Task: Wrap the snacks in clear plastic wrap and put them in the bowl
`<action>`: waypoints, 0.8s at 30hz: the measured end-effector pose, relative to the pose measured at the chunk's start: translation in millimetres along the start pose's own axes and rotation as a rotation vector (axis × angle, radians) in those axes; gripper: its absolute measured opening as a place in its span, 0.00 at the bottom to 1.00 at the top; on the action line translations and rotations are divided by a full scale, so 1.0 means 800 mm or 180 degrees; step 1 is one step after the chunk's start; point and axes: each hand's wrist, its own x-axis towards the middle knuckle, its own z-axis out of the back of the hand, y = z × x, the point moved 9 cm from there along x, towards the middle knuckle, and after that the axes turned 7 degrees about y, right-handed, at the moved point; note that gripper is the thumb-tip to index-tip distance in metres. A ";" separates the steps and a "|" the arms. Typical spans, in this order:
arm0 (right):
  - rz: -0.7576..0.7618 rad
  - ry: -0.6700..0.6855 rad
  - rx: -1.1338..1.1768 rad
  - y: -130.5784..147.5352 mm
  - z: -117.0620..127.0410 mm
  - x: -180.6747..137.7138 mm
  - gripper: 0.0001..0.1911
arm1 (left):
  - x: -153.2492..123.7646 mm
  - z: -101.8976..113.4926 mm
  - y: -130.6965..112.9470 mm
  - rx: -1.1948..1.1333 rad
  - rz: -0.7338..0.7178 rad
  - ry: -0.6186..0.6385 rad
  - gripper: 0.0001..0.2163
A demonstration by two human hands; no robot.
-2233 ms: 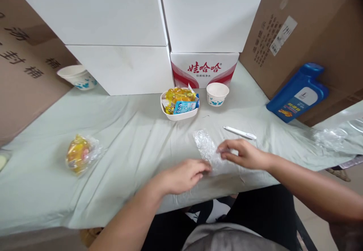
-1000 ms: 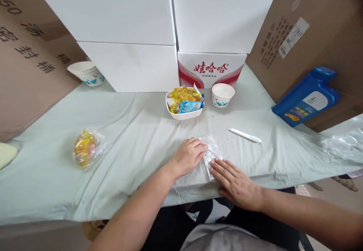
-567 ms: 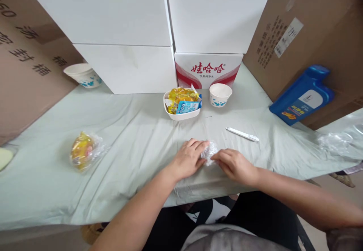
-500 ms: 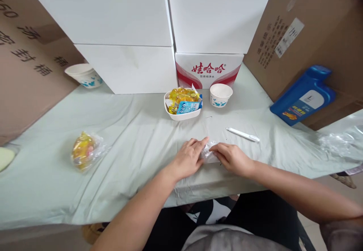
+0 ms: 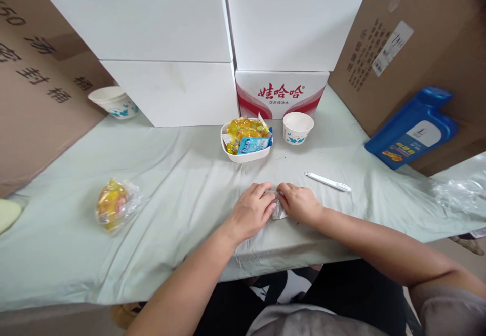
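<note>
Both hands meet over a small piece of crinkled clear plastic on the cloth, near the table's front edge. My left hand presses on its left side with curled fingers. From the right, my right hand has its fingers bent over the other side. Most of the plastic is covered by the hands, so whether anything lies inside it cannot be seen. A white pen-shaped tool lies just beyond my right hand.
Farther back stand a white tray of yellow and blue packets and a paper bowl. A yellow wrapped item lies at left. A blue bottle leans by the right carton. White boxes line the back.
My right hand has shifted slightly left and closer to my left hand, now covering more of the plastic. The view has moved slightly; the other things stay in place.
</note>
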 end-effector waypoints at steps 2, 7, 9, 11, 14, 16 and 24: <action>-0.0003 -0.0118 -0.0156 -0.006 0.002 -0.001 0.13 | 0.003 -0.005 0.002 0.0101 0.0097 0.0168 0.05; 0.0003 -0.0865 -0.0450 -0.037 0.035 -0.014 0.11 | 0.004 -0.007 0.004 0.0104 0.0152 0.0158 0.06; 0.0525 -0.1167 -0.0313 -0.026 0.043 -0.029 0.13 | 0.004 -0.009 0.004 0.0130 0.0158 0.0174 0.06; 0.1244 -0.1155 -0.0081 -0.001 0.034 -0.047 0.14 | 0.003 -0.010 0.004 0.0143 0.0149 0.0184 0.06; 0.1808 -0.0877 0.0132 0.024 0.010 -0.063 0.12 | 0.000 -0.006 0.009 0.0064 0.0205 -0.0021 0.08; 0.1941 -0.0830 0.0178 0.024 0.007 -0.060 0.13 | -0.003 0.001 0.017 -0.0003 0.0318 -0.0301 0.10; 0.0051 -0.1734 0.0094 -0.123 0.183 0.076 0.15 | 0.001 -0.006 0.021 0.0087 0.0379 -0.0119 0.09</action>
